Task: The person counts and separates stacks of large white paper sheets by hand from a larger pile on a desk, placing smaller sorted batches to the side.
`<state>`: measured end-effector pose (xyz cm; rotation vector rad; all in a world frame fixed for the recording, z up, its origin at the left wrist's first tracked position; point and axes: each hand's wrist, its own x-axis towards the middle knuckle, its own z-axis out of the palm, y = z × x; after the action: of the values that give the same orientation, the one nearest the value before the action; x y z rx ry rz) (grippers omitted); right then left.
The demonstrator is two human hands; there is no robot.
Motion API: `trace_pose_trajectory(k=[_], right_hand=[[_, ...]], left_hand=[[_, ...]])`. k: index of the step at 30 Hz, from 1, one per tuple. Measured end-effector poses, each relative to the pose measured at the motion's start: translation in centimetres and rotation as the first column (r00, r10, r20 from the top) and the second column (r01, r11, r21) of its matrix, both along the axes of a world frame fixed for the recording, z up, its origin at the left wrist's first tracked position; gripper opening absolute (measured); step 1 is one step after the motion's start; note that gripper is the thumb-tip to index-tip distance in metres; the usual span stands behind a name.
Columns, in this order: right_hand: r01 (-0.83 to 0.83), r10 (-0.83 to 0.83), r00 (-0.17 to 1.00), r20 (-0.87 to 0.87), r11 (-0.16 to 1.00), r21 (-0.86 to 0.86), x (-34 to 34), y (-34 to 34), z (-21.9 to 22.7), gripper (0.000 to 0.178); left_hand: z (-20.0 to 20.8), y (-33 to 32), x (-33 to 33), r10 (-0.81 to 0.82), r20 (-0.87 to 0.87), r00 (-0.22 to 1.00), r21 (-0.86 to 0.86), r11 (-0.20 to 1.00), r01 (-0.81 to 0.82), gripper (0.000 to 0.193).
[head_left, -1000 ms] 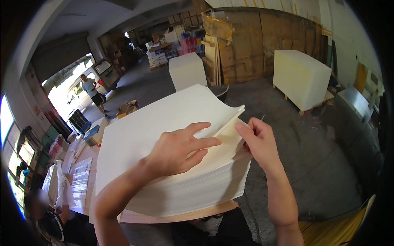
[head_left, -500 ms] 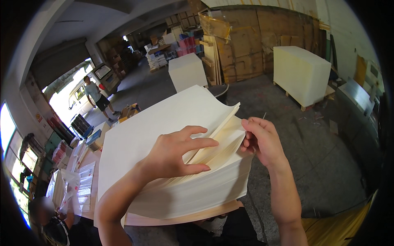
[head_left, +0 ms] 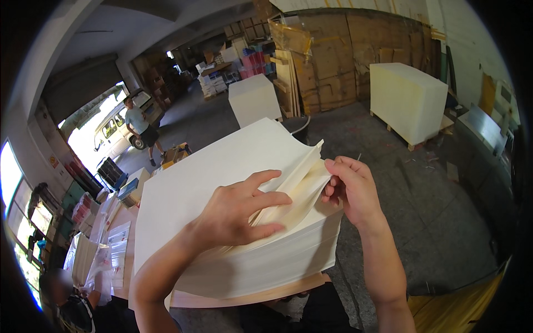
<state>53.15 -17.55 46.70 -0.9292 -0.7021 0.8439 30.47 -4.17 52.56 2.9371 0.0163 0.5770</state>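
Note:
A tall stack of large cream-white paper sheets [head_left: 194, 183] lies in front of me, its near right corner fanned apart. My left hand [head_left: 236, 208] rests over the near edge with thumb and fingers spread, beside the gap under the lifted sheets. The upper sheets curl up to a raised corner beyond the fingers. At the right corner my right hand [head_left: 352, 186] pinches sheets between thumb and fingers, the other fingers curled. How many sheets it holds is hidden.
The stack sits on a pale wooden tabletop [head_left: 233, 298]. Two big white paper blocks [head_left: 408, 102] stand on the floor beyond. At left, another person [head_left: 75, 302] handles clear plastic wrap [head_left: 100, 266]. Someone [head_left: 141, 125] stands near the open doorway by a van.
My left thumb and fingers have shifted slightly, and the sheets between my hands bulge and separate differently. The person by the doorway has moved right. The plastic wrap at left has shifted down.

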Motion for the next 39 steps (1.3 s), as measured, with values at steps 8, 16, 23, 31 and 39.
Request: trace_pose_trajectory(k=[8,16,23,31,39], right_hand=[[-0.013,0.014,0.999,0.049,1.000,-0.017,0.5,-0.1,-0.5,0.038],[0.183,-0.160,0.880,0.447,0.983,-0.007,0.0,0.5,-1.5,0.036],[-0.024,0.028,0.999,-0.040,0.996,0.087,0.0,0.5,-0.2,0.033],[-0.024,0.025,1.000,-0.018,0.996,0.085,0.0,-0.1,-0.3,0.036],[0.029,-0.030,0.999,0.041,1.000,0.009,0.6,0.2,-0.6,0.035]], left_hand=[[-0.2,0.7,-0.1,0.026,-0.027,0.999,-0.059,0.998,-0.028,0.056],[0.3,-0.4,0.4,0.063,-0.002,0.998,-0.028,0.998,-0.063,0.047],[0.1,-0.2,0.1,0.033,-0.018,0.999,-0.005,0.999,-0.033,0.055],[0.2,0.3,0.0,0.061,-0.072,0.996,-0.088,0.994,-0.067,0.058],[0.0,0.5,0.2,0.068,-0.063,0.996,0.018,0.998,-0.067,0.049]])
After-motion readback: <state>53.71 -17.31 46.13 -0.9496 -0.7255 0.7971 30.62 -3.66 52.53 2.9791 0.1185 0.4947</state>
